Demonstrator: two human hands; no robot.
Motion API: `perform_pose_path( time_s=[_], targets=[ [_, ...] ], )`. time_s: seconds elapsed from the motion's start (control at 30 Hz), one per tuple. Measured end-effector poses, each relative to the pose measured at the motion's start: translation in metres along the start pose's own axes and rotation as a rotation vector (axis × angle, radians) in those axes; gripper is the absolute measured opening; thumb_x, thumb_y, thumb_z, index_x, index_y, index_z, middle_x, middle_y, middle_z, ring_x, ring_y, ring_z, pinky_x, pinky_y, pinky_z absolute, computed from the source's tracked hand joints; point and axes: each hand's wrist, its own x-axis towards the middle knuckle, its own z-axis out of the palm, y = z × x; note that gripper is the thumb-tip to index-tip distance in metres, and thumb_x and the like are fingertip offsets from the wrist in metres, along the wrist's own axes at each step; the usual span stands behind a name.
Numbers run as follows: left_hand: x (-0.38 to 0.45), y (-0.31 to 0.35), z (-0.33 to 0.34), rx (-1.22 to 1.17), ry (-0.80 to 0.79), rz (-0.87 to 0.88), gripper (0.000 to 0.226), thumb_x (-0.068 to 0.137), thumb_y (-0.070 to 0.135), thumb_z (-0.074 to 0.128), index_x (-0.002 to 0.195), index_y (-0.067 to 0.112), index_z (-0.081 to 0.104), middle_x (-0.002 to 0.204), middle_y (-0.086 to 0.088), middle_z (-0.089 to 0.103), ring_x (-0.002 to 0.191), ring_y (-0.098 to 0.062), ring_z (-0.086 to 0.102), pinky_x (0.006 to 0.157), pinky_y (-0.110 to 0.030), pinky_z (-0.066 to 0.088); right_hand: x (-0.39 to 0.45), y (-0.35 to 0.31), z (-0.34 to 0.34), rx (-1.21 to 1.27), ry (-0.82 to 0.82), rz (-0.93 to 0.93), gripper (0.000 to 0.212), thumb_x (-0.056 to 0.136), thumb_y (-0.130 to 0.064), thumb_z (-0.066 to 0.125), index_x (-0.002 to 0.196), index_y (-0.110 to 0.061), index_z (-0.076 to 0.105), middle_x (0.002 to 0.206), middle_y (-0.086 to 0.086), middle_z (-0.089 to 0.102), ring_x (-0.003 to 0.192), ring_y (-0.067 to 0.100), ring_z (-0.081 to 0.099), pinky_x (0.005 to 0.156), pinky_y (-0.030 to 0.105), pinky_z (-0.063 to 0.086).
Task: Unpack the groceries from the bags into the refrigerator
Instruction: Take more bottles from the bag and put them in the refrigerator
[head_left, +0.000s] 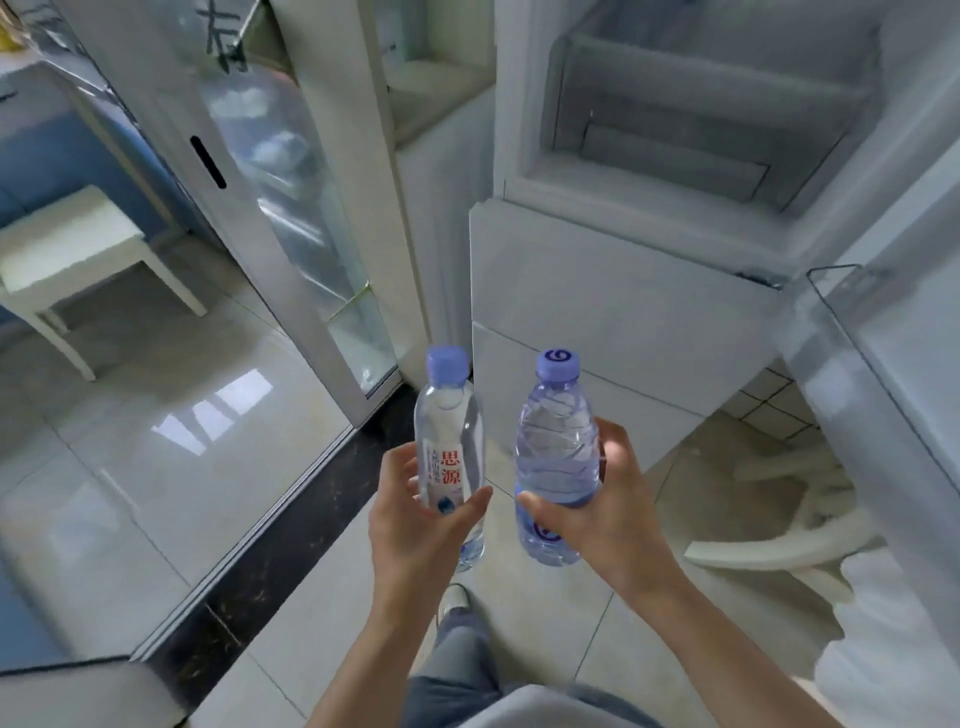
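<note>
My left hand (415, 512) curls round a clear plastic water bottle with red lettering (451, 457); my right hand (597, 512) grips a ribbed bluish plastic bottle (556, 457); both upright, side by side before the open white refrigerator (623, 291).

- Above and beyond our fingers (400, 467) the open refrigerator compartment (675, 130) offers free room, with only its clear drawer (670, 150) inside.
- Straight ahead of our fingers the closed lower drawer front (613, 291) blocks the way.
- Right of our fingers the open door's clear shelf (831, 332) juts out; we see white plastic chair legs (779, 525) lower down.
- Left of our fingers stands the glass sliding door (291, 218), with open tiled floor (156, 441) beyond it.
</note>
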Motion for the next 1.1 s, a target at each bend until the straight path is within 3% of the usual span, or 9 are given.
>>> perform_pose_path(
  time_s=[0.1,0.27,0.43,0.6,0.77,0.87,0.9,0.97,1.1],
  targets=[
    [0.049,0.014,-0.009,0.022,-0.089,0.027,0.061,0.061,0.019,0.091,0.103,0.037,0.051,0.095,0.018,0.064,0.083,0.009,0.062,0.064,-0.014,0.051,0.028,-0.015,0.015,0.082,0.076,0.045,0.043,0.060,-0.027,0.082,0.097,-0.029,0.060,0.085,0.003,0.068,0.076,0.023,0.067,0.069,0.041,0.057],
    [0.117,0.037,-0.005,0.032,-0.195,0.081,0.060,0.061,0.018,0.091,0.105,0.031,0.053,0.093,0.013,0.067,0.081,0.004,0.065,0.069,-0.021,0.054,0.063,-0.027,0.029,0.104,0.216,0.106,0.060,0.054,-0.038,0.083,0.104,-0.042,0.050,0.103,0.001,0.064,0.092,0.012,0.066,0.077,0.025,0.055],
    [0.169,0.066,0.018,0.033,-0.282,0.125,0.059,0.059,0.021,0.091,0.103,0.033,0.054,0.089,0.013,0.068,0.077,0.002,0.065,0.069,-0.027,0.056,0.101,-0.031,0.018,0.095,0.336,0.136,0.068,0.058,-0.010,0.089,0.108,-0.032,0.048,0.104,-0.002,0.063,0.092,0.007,0.065,0.075,0.020,0.053],
    [0.212,0.104,0.054,0.001,-0.358,0.207,0.057,0.062,0.019,0.090,0.103,0.032,0.053,0.087,0.016,0.065,0.074,0.010,0.061,0.057,-0.010,0.049,0.149,-0.041,-0.006,0.073,0.411,0.126,0.063,0.063,-0.004,0.086,0.106,-0.026,0.046,0.086,-0.001,0.063,0.075,0.001,0.065,0.064,0.015,0.052],
    [0.255,0.150,0.098,-0.049,-0.385,0.277,0.056,0.062,0.018,0.089,0.098,0.038,0.051,0.088,0.020,0.064,0.077,0.010,0.061,0.059,-0.012,0.050,0.206,-0.044,-0.038,0.062,0.458,0.061,0.057,0.063,0.004,0.084,0.099,-0.020,0.047,0.074,0.004,0.063,0.065,0.001,0.062,0.059,0.011,0.048],
    [0.282,0.181,0.130,-0.081,-0.379,0.318,0.057,0.061,0.018,0.089,0.101,0.035,0.052,0.091,0.016,0.065,0.077,0.006,0.062,0.060,-0.013,0.050,0.246,-0.046,-0.061,0.096,0.454,0.026,0.054,0.066,0.014,0.077,0.092,-0.020,0.044,0.057,-0.002,0.062,0.052,0.011,0.058,0.049,0.009,0.043],
    [0.291,0.192,0.140,-0.085,-0.368,0.338,0.057,0.061,0.018,0.090,0.100,0.035,0.052,0.090,0.016,0.065,0.076,0.006,0.063,0.061,-0.014,0.051,0.259,-0.049,-0.069,0.109,0.455,0.012,0.055,0.067,0.015,0.077,0.091,-0.021,0.044,0.058,-0.006,0.064,0.053,0.006,0.059,0.048,0.008,0.043],
    [0.310,0.213,0.162,-0.091,-0.354,0.385,0.057,0.060,0.017,0.090,0.099,0.034,0.052,0.088,0.014,0.065,0.074,0.005,0.062,0.061,-0.014,0.051,0.286,-0.047,-0.086,0.126,0.468,-0.013,0.058,0.063,0.007,0.084,0.094,-0.025,0.046,0.071,-0.019,0.067,0.061,-0.005,0.062,0.053,0.008,0.046],
    [0.340,0.259,0.203,-0.129,-0.330,0.458,0.055,0.059,0.016,0.090,0.100,0.027,0.055,0.082,0.013,0.065,0.070,0.004,0.062,0.058,-0.015,0.051,0.340,-0.048,-0.122,0.152,0.595,-0.040,0.066,0.050,-0.025,0.086,0.106,-0.022,0.051,0.092,-0.008,0.067,0.082,0.002,0.065,0.065,0.012,0.050]
  ],
)
